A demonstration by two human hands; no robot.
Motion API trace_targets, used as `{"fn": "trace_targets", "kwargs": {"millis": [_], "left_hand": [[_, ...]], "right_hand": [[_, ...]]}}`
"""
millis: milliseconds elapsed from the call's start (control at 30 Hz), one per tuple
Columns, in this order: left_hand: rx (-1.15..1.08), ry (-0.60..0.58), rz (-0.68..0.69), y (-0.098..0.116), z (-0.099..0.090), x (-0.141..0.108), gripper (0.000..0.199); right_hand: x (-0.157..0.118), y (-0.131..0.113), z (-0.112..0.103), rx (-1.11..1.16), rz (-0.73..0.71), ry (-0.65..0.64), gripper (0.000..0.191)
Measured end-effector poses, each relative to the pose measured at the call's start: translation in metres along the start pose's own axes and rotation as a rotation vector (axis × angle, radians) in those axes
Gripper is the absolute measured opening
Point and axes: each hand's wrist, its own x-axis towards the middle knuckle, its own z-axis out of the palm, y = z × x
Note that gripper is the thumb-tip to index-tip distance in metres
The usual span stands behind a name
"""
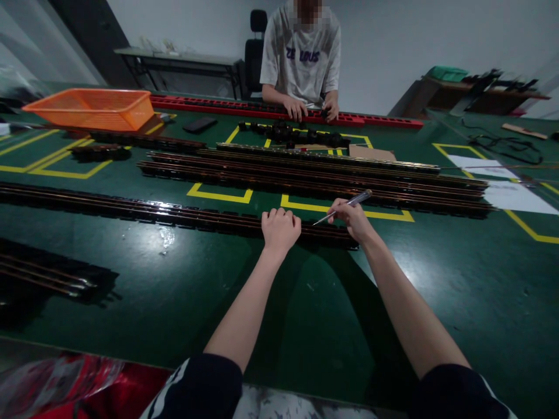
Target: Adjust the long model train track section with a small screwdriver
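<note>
A long black rail with copper-coloured strips [196, 217] lies across the green table in front of me. My left hand [281, 228] is closed over this rail near its right end, fingers curled round it. In my right hand [349, 218] is a screwdriver [360, 196], held like a pen. Its thin metal shaft slants down to the left, and the tip is at the rail, just right of my left hand. Whether the tip touches the rail I cannot tell.
Several similar rails [305, 174] lie bundled beyond my hands. More rails [48, 273] are at the left. An orange basket [91, 110] stands at the back left. Across the table, a person in a white shirt [301, 64] handles black parts on a red rail [379, 121].
</note>
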Motion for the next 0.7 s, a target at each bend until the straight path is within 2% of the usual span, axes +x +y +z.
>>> {"fn": "trace_targets", "kwargs": {"millis": [700], "left_hand": [[0.033, -0.014, -0.073, -0.0105, -0.0062, 0.0029, 0.039]], "right_hand": [[-0.0049, -0.0081, 0.0055, -0.009, 0.065, -0.078, 0.008]]}}
